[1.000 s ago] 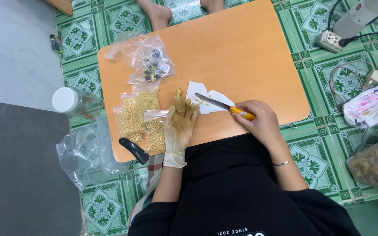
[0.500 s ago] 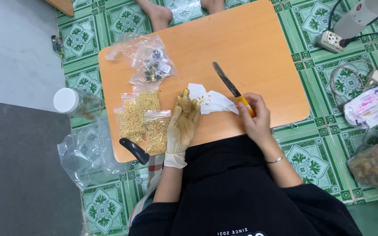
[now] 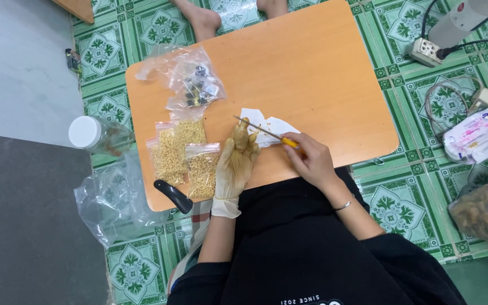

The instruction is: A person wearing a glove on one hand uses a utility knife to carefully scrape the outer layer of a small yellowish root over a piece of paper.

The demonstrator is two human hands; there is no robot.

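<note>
**Gloved hand and knife meet over white paper on an orange counter**

At far left a clear jar with a white lid (image 3: 85, 131) lies on the green patterned floor, beside a crumpled sheet of transparent plastic (image 3: 108, 200). The counter (image 3: 312, 62) is a smooth, rounded-corner board of orange laminate. On its left part sits a glossy clear bag of small dark metal parts (image 3: 194, 85). Below that lie two small zip bags of yellowish grains (image 3: 186, 158), flat and side by side, and a black handle (image 3: 173, 196) juts over the counter's near edge.

The left hand (image 3: 237, 161) wears a thin cream glove. It rests on the counter with its fingers loosely curled and pointing away from the person, the tips at the edge of a sheet of white paper (image 3: 269, 129). Whether it pinches something small there is hard to tell from this height. The paper is creased, irregular in outline and sprinkled with yellowish crumbs.

The bare right hand (image 3: 312, 161), with a thin bracelet at the wrist, is closed around the yellow handle of a slim knife (image 3: 264, 131). Its narrow metal blade lies slantwise across the paper, the tip just above the gloved fingertips.

On the floor at right are a white power strip (image 3: 425, 52), a soft wipes packet (image 3: 478, 135) and a bag of brown pieces (image 3: 487, 212).
</note>
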